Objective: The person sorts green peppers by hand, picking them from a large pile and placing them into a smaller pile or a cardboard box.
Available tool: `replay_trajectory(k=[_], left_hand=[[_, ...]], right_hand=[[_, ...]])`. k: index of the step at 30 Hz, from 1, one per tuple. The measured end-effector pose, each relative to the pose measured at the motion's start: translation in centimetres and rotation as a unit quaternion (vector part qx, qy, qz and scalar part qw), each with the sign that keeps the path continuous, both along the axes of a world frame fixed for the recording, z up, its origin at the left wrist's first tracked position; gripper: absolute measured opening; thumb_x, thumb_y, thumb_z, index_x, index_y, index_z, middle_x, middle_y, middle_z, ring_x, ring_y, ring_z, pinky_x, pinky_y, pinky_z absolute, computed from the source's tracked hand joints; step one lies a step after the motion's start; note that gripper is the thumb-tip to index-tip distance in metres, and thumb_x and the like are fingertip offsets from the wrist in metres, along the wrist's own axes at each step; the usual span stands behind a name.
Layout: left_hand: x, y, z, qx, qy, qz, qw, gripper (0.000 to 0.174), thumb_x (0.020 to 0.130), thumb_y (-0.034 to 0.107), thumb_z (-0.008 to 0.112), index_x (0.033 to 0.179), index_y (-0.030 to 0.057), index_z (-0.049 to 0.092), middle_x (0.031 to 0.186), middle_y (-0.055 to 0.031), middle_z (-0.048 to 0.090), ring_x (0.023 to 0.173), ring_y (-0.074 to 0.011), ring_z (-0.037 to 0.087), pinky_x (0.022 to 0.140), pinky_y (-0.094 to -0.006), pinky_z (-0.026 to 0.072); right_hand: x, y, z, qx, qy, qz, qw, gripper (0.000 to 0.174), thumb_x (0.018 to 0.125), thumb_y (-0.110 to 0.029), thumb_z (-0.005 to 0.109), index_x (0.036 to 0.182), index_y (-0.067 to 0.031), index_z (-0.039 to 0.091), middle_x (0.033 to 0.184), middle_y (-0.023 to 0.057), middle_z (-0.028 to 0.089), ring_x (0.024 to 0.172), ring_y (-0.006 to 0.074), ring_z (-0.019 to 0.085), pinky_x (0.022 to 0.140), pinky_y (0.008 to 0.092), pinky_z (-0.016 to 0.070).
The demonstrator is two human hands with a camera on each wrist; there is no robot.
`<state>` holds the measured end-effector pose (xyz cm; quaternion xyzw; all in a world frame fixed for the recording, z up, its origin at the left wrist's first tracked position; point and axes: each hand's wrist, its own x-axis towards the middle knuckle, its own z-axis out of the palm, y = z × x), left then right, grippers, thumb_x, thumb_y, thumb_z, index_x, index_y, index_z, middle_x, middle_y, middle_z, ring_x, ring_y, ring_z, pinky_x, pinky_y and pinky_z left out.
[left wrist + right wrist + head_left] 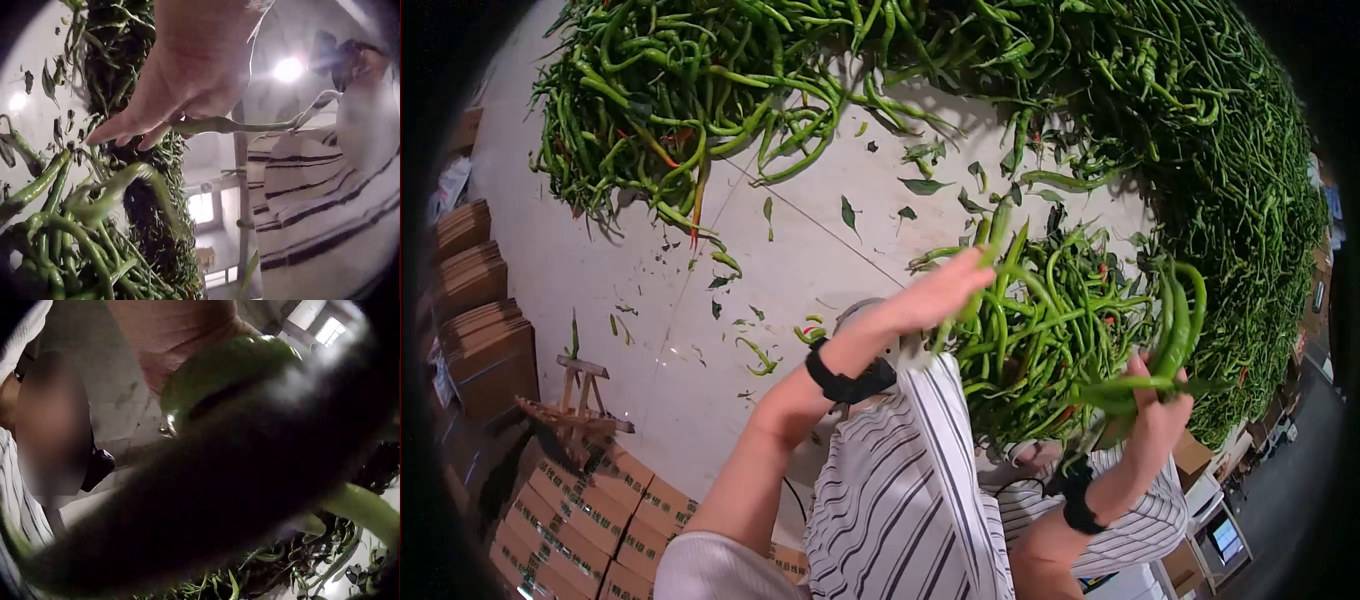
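Bunch of peppers (1175, 340): long green ones, held upright in the right hand (1157, 410), fingers curled round the lower ends, tips arching over above the fist. The right wrist view is almost filled by one blurred pepper of this bunch (225, 369) against the palm.

Left hand (940, 290): stretched forward into the near heap (1040, 320). In the left wrist view one long pepper (250, 125) runs out from under the left hand; it looks pinched between thumb and fingers, the other fingers nearly straight. Hold looks light.

Step, as judged: picking single peppers off the near heap and gathering them into the right-hand bunch. A pick is under way.

Next move calls for: lifting the long pepper clear of its tangled neighbours, turning it to lie the same way as the bunch, and the right fingers loosening just enough to take it in without spilling the rest.

Around: near heap sits on a pale floor (600, 290). A far larger bank of peppers (1230, 180) curves round behind and to the right. Loose leaves (925, 185) lie scattered between. Printed cartons (570, 520) are stacked lower left, well apart.
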<state>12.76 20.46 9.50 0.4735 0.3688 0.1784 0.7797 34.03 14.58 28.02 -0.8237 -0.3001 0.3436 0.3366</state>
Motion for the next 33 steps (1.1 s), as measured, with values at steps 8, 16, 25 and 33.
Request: replay_trajectory(k=[8, 16, 25, 33], left_hand=[[4.7, -0.3, 5.3, 0.090, -0.142, -0.068, 0.983, 0.060, 0.094, 0.043, 0.020, 0.140, 0.0045, 0.018, 0.147, -0.0165, -0.003, 0.136, -0.0272, -0.005, 0.109, -0.0363, 0.0005], [4.0, 5.8, 0.7, 0.495, 0.160, 0.038, 0.853, 0.018, 0.075, 0.013, 0.048, 0.083, 0.0002, 0.057, 0.081, -0.0149, 0.056, 0.080, -0.0322, 0.052, 0.075, -0.0428, 0.0388], [-7.5, 19.0, -12.3, 0.539, 0.523, 0.066, 0.657, 0.019, 0.070, -0.001, 0.053, 0.088, 0.0038, 0.058, 0.096, -0.0101, 0.056, 0.093, -0.0289, 0.050, 0.076, -0.0389, 0.0435], [-7.8, 15.3, -4.0, 0.367, 0.274, 0.180, 0.870, 0.021, 0.082, 0.009, 0.054, 0.103, 0.0047, 0.056, 0.094, -0.0084, 0.059, 0.091, -0.0241, 0.056, 0.075, -0.0355, 0.0458]], right_hand=[[-3.2, 0.5, -2.8, -0.025, 0.083, 0.093, 0.992, 0.023, 0.071, -0.001, 0.069, 0.088, -0.0002, 0.054, 0.091, 0.0090, 0.063, 0.071, 0.0091, 0.055, 0.063, 0.0211, 0.0443], [-4.1, 3.2, -5.5, 0.024, 0.220, -0.023, 0.975, 0.031, 0.067, -0.002, 0.064, 0.098, 0.0004, 0.057, 0.087, 0.0057, 0.060, 0.078, 0.0133, 0.056, 0.074, 0.0259, 0.0436], [-3.8, 2.4, -6.0, 0.037, 0.345, -0.061, 0.936, 0.025, 0.066, -0.002, 0.060, 0.090, 0.0020, 0.055, 0.084, 0.0117, 0.059, 0.077, 0.0203, 0.057, 0.073, 0.0304, 0.0454], [-2.9, 2.0, -6.2, 0.063, 0.381, -0.061, 0.920, 0.025, 0.068, -0.002, 0.060, 0.092, 0.0021, 0.052, 0.079, 0.0140, 0.058, 0.076, 0.0232, 0.058, 0.073, 0.0352, 0.0473]])
